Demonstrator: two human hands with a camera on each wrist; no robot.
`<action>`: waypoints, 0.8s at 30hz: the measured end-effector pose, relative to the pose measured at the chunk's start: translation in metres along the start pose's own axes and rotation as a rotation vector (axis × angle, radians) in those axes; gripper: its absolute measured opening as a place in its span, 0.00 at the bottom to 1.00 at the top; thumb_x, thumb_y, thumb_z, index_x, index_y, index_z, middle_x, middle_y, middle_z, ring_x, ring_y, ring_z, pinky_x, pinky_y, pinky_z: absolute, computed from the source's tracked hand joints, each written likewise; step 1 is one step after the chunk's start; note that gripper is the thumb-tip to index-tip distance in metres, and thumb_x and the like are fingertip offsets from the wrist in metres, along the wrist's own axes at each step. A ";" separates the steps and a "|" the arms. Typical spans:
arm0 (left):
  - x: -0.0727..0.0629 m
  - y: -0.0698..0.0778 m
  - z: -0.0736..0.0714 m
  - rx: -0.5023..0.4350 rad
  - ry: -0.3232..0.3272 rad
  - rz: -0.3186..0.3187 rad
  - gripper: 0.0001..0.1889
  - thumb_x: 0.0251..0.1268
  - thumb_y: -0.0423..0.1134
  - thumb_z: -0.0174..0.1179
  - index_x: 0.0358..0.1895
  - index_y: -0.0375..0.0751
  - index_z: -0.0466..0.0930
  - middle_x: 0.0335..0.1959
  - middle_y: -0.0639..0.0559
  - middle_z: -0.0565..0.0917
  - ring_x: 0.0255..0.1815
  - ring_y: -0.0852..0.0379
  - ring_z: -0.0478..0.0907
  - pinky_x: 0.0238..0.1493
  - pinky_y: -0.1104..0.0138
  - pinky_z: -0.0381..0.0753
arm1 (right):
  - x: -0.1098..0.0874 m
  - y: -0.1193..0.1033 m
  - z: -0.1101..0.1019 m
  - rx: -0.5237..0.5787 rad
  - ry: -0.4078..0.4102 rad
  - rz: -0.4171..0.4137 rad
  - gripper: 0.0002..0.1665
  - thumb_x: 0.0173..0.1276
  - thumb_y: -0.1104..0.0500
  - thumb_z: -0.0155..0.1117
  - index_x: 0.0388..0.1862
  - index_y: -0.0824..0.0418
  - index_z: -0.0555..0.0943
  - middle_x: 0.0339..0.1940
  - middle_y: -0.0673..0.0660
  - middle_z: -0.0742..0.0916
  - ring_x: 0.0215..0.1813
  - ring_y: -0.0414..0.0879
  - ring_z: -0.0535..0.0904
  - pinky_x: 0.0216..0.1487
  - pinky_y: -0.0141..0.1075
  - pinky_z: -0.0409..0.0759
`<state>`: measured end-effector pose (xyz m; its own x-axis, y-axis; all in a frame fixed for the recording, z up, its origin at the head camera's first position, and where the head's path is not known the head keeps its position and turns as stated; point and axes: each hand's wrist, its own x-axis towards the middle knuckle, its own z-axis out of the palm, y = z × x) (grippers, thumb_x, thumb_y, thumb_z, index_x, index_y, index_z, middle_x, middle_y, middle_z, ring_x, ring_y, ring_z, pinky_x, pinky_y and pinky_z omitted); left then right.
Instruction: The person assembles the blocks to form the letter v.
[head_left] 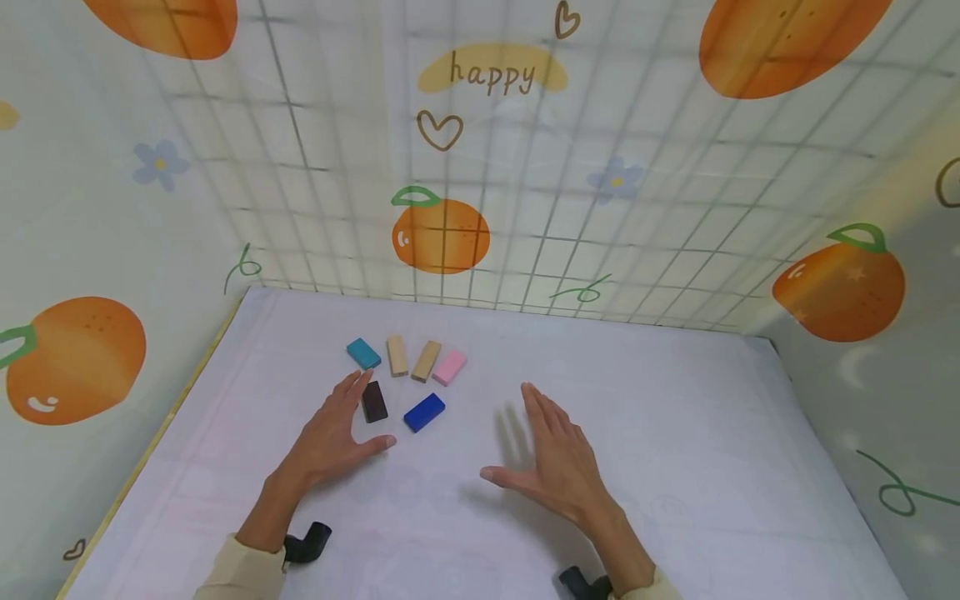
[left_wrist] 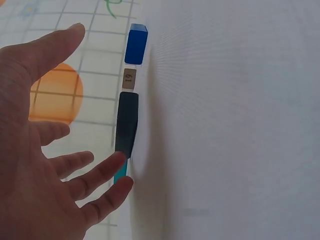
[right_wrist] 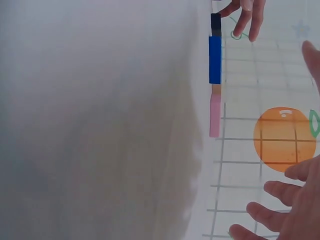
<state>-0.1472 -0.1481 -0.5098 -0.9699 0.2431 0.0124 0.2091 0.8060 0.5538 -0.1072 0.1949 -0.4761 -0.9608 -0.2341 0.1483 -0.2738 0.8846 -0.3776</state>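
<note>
Several small rectangular blocks lie flat on the white table in a loose group. The back row has a teal block point(head_left: 363, 353), a light wooden block point(head_left: 397, 357), a darker tan block point(head_left: 426, 362) and a pink block point(head_left: 450, 367). In front of them lie a black block point(head_left: 374, 402) and a blue block point(head_left: 424, 412). My left hand point(head_left: 330, 437) hovers beside the black block, thumb spread from the fingers, holding nothing. To the right of the group, my right hand point(head_left: 557, 461) is raised over the table with fingers extended and nothing in it. A number shows on one wooden block point(left_wrist: 129, 78).
A white cloth covers the table point(head_left: 675, 400). Behind it stands a gridded curtain point(head_left: 517, 183) printed with oranges, and similar sheets hang at both sides. Black wrist mounts point(head_left: 307, 543) show below the hands.
</note>
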 end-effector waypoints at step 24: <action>0.006 -0.003 -0.002 -0.013 -0.046 -0.039 0.53 0.60 0.63 0.68 0.82 0.49 0.47 0.82 0.43 0.51 0.77 0.39 0.59 0.64 0.38 0.69 | 0.016 -0.011 0.016 0.012 -0.064 0.041 0.77 0.45 0.12 0.59 0.84 0.54 0.49 0.81 0.59 0.62 0.72 0.63 0.69 0.64 0.65 0.68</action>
<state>-0.1543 -0.1499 -0.5092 -0.9705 0.2365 -0.0470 0.1696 0.8082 0.5639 -0.1202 0.1751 -0.4845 -0.9719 -0.2234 0.0735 -0.2341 0.8893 -0.3929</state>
